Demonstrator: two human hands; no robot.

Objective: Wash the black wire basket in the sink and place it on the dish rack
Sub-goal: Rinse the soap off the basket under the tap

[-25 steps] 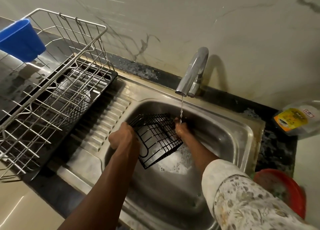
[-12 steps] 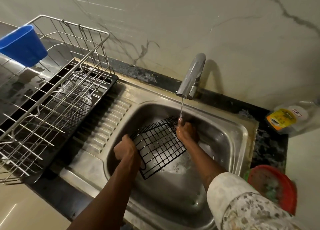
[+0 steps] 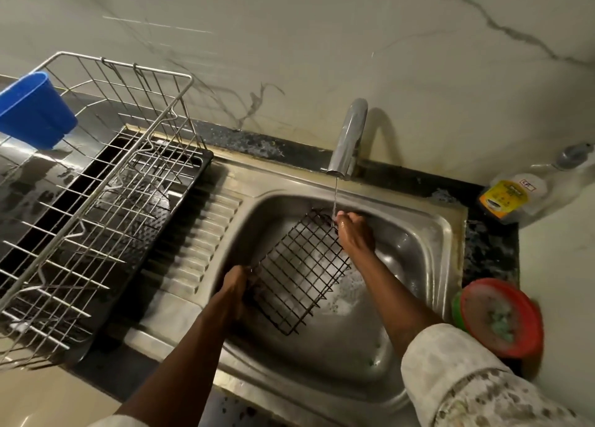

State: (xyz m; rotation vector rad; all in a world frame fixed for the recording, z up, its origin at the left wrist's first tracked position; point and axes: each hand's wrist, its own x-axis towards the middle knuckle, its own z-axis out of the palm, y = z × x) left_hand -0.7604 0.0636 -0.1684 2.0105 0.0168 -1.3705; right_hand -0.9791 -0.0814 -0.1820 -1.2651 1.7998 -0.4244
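The black wire basket (image 3: pixel 297 270) is held tilted over the steel sink (image 3: pixel 428 233), its flat grid side facing up. My left hand (image 3: pixel 233 286) grips its near left edge. My right hand (image 3: pixel 355 233) holds its far right corner under a thin stream of water from the tap (image 3: pixel 349 140). Soap foam lies in the basin below the basket. The metal dish rack (image 3: pixel 96 175) stands on a black tray at the left.
A blue plastic cup (image 3: pixel 35 111) hangs on the rack's far left rim. A soap bottle (image 3: pixel 515 194) lies at the right on the dark counter. A red round tub with a green scrubber (image 3: pixel 502 317) sits by the sink's right edge. The marble wall rises behind.
The basket has turned from showing its open inside to showing a flat grid face, and it now lies longer across the basin. Both hands stayed on it under the water.
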